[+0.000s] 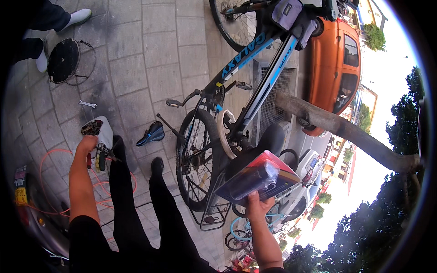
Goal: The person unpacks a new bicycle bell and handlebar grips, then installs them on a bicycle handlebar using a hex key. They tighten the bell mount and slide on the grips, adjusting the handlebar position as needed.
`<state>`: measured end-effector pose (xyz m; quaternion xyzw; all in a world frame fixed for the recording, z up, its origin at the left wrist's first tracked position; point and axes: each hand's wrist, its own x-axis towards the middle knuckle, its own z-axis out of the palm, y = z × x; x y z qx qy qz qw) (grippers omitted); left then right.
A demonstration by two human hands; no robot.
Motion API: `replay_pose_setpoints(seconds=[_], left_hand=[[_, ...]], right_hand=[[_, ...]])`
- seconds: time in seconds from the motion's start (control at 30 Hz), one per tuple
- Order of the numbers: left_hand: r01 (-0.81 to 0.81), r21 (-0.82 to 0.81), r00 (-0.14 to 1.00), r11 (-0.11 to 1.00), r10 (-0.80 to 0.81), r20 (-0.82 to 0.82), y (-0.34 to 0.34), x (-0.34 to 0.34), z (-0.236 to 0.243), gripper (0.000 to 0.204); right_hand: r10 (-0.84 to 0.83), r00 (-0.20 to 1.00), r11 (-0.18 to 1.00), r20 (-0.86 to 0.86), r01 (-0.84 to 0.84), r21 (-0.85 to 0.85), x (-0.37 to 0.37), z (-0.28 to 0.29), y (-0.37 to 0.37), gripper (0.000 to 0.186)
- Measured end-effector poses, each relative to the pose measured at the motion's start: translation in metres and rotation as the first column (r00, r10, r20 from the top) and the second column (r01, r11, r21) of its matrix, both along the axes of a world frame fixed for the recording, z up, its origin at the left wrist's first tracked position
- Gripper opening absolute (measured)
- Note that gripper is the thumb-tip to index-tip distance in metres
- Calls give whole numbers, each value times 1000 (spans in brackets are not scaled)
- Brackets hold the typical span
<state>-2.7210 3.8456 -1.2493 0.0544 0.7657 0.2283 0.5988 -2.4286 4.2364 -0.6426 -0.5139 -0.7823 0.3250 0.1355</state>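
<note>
My right hand (259, 207) grips the lower edge of a flat blister pack (257, 176), with clear plastic over a dark blue and red card. The item inside is hard to make out through the glare. Low on the left, my left hand (89, 142) is at a whitish container (106, 131) crowded with metal tools (92, 128); its fingers look curled, but what they hold is hidden. Pliers-like tools with red and yellow-green handles (100, 161) lie beside it. A black and blue bicycle saddle (151, 134) rests on the paving, and an open-end wrench (87, 104) lies farther off.
A black and blue bicycle (227, 73) stands beside me with a rear rack (216, 207). An orange hose (45, 157) loops over the paving. A round black basin (63, 61) is near another person's shoes (80, 17). A tree trunk (337, 125) and orange vehicle (334, 68) are beyond.
</note>
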Motion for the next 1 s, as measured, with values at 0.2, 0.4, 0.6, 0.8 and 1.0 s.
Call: replay_pose_setpoints(seconds=[0.2, 0.4, 0.6, 0.8, 1.0], left_hand=[[638, 93, 760, 764, -607, -232, 60, -46, 110, 36], [712, 206, 691, 671, -721, -43, 85, -65, 224, 32], [408, 289, 886, 866, -452, 104, 103, -58, 376, 39], [183, 643, 975, 744, -221, -21, 78, 30, 427, 33], [101, 374, 976, 922, -164, 140, 102, 86, 551, 39]], right_hand=[[5, 1000, 1000, 9, -6, 17, 0, -3, 0, 19], [-40, 999, 999, -6, 39, -33, -7, 13, 0, 22], [40, 999, 999, -11, -40, -24, 9, 33, 2, 21], [160, 984, 987, -83, -158, 28, 0, 90, 4, 17], [250, 962, 958, -107, -230, 168, 27, 121, 15, 15]])
